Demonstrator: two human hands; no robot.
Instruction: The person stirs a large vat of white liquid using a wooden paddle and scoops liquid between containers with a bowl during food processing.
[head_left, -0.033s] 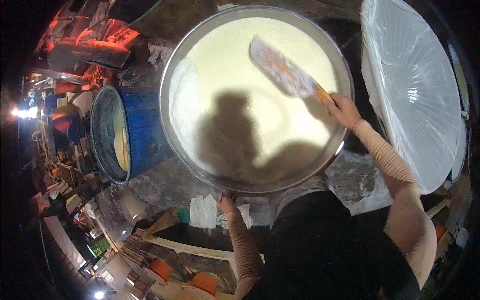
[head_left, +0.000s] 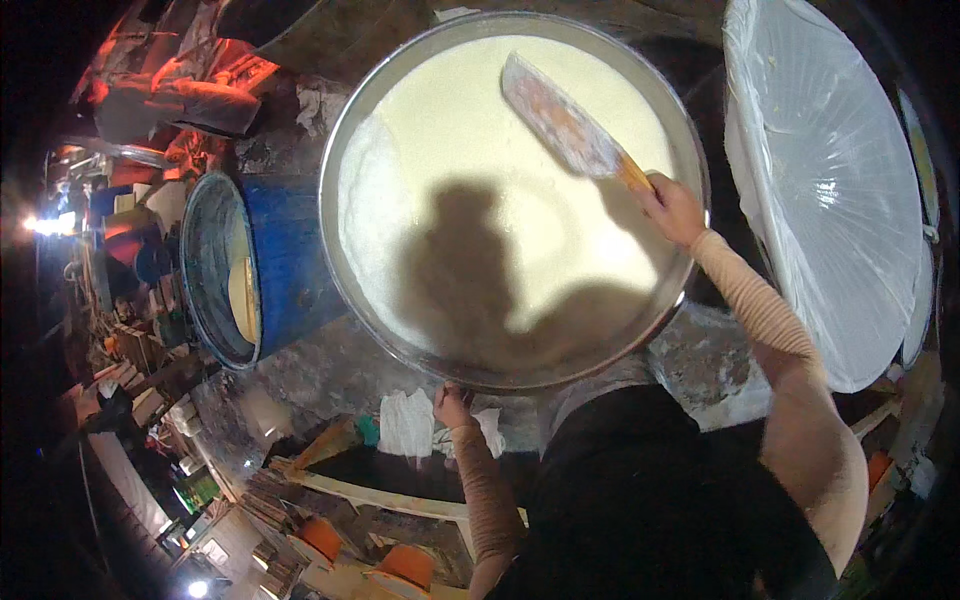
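Ok, R hand (head_left: 680,212) clasps paddle hndl (head_left: 632,174); L hand (head_left: 453,407) @ vat rim (head_left: 515,382), grip unclr.

Your right hand (head_left: 680,212) grips the yellow-orange handle of a long, flat, white-smeared paddle (head_left: 565,115), its blade angled over pale yellow liquid (head_left: 430,120) in a wide, round, metal-rimmed vat (head_left: 688,150). Your left hand (head_left: 453,405) is curled at the vat's near edge; a tall blue barrel (head_left: 285,250) lies to your left, a round form under clear, wrinkled plastic sheeting (head_left: 830,200) to your right.
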